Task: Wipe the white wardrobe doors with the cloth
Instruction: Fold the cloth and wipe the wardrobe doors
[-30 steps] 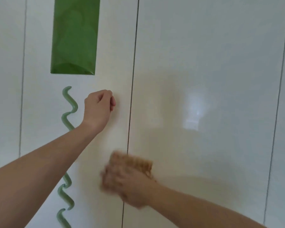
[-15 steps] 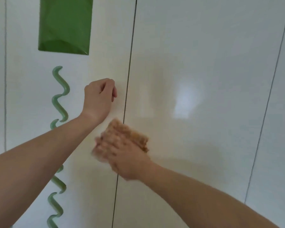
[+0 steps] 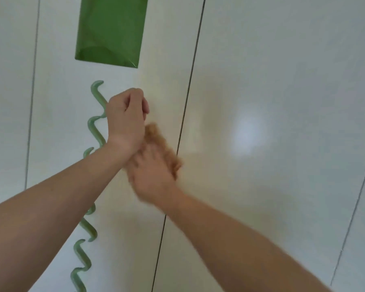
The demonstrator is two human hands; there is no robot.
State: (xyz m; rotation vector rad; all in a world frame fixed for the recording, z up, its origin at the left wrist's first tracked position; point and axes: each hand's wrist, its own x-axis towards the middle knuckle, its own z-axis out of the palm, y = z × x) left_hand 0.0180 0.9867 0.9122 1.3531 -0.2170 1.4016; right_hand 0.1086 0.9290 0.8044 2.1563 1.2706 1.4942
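Note:
Glossy white wardrobe doors (image 3: pixel 272 91) fill the view, split by thin dark vertical seams. My right hand (image 3: pixel 154 173) presses a fluffy tan cloth (image 3: pixel 160 142) flat against the door just left of the middle seam; hand and cloth are motion-blurred. My left hand (image 3: pixel 125 119) is a closed fist resting on the door directly above the cloth, its wrist overlapping my right fingers. Part of the cloth is hidden under both hands.
A wavy pale-green handle (image 3: pixel 93 131) runs down the left door, partly behind my left forearm. A dark green rectangular panel (image 3: pixel 111 30) sits above it. A bright light reflection (image 3: pixel 249 131) shows on the right door.
My right hand has swept the cloth up and leftward, from below my left fist to right beneath it. The left fist has stayed on the door. The view has shifted.

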